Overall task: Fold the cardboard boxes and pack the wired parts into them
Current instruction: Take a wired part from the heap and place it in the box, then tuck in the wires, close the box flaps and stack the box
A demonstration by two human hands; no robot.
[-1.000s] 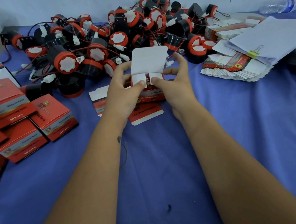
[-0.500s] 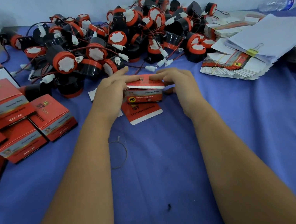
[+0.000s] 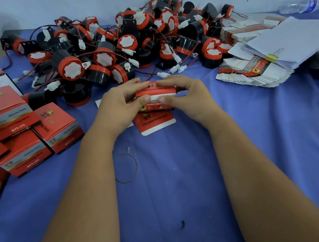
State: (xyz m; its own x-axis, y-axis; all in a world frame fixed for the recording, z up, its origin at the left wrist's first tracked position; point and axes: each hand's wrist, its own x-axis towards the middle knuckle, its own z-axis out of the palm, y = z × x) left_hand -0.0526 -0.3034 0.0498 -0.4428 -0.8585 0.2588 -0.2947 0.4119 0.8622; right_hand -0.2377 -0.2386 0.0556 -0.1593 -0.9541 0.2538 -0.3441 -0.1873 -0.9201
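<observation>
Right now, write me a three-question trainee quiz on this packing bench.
1. True or false: both hands grip the red box.
2. The pile of wired parts lies: A) beyond the hands, B) nearer the person than the hands, C) on the finished boxes.
3. Fill in: the finished boxes stand beside the ____ hand.

Key: 1 true: left hand and right hand pinch it. 2 A. 3 left.

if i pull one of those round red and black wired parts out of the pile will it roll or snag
It will probably snag: the wired parts lie heaped with thin red and black wires crossing between them. The round drum body looks apt to roll on the blue cloth. The white connectors would likely trail floppily.
</observation>
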